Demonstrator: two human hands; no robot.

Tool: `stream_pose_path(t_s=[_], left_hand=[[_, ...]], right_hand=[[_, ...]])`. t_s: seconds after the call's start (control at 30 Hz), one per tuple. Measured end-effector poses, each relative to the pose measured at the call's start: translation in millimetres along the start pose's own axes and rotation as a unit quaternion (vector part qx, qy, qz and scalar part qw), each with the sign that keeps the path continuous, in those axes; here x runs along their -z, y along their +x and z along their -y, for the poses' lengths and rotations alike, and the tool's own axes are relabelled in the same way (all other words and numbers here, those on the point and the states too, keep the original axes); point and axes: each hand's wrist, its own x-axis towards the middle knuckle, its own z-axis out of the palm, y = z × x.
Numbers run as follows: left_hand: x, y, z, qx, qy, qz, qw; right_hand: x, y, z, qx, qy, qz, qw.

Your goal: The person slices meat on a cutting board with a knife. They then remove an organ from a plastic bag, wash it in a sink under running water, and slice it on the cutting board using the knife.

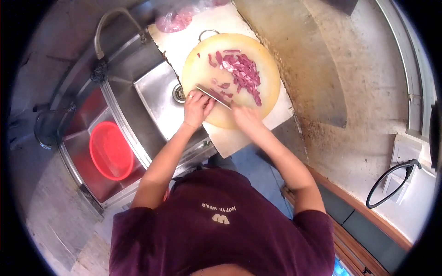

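A round yellowish cutting board (269, 78) lies on a pale sheet by the sink. My right hand (245, 117) is closed around the handle of a kitchen knife (213, 96), its blade slanting across the near part of the board. Close against the blade, on its left, my left hand (197, 108) rests at the board's edge with fingers bent; whatever is under them is hidden. A few meat slices (224, 85) lie just beyond the blade. Farther up sits a loose pile of cut red meat (245, 71), some of it with pale fat.
Left of the board is a steel sink (154, 96) with a curved faucet (97, 39). A red basin (130, 158) stands in the other sink bowl. Behind the board lies a clear plastic bag of meat (175, 20). A stained wall (317, 64) rises on the right.
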Motion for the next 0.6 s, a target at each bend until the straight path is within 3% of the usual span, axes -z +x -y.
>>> stream_pose_path(t_s=[0.03, 0.1, 0.2, 0.23, 0.3, 0.4, 0.57, 0.6], left_hand=[[-1, -5, -2, 0.015, -0.007, 0.019, 1.000], [1, 4, -4, -0.004, -0.010, 0.004, 1.000], [7, -3, -8, -0.020, -0.007, -0.002, 1.000], [6, 0, -6, -0.024, -0.004, -0.009, 1.000], [7, 1, -4, -0.011, -0.010, -0.003, 1.000], [6, 0, -4, -0.006, -0.025, -0.011, 1.000], [2, -6, 1, 0.017, 0.000, 0.019, 1.000], [5, -6, -2, 0.009, -0.011, 0.005, 1.000]], right_hand=[[-10, 22, 4, 0.028, 0.018, -0.042, 0.999], [-5, 61, 20, 0.000, 0.045, 0.005, 0.999], [15, 54, 7, 0.010, 0.122, -0.027, 0.992], [23, 38, 6, -0.036, 0.075, 0.015, 0.996], [9, -1, -9, -0.014, 0.037, -0.005, 0.999], [14, -29, -4, -0.048, -0.033, 0.047, 0.997], [-7, 56, 27, 0.044, 0.038, 0.009, 0.998], [-6, 55, 26, 0.023, 0.050, 0.012, 0.998]])
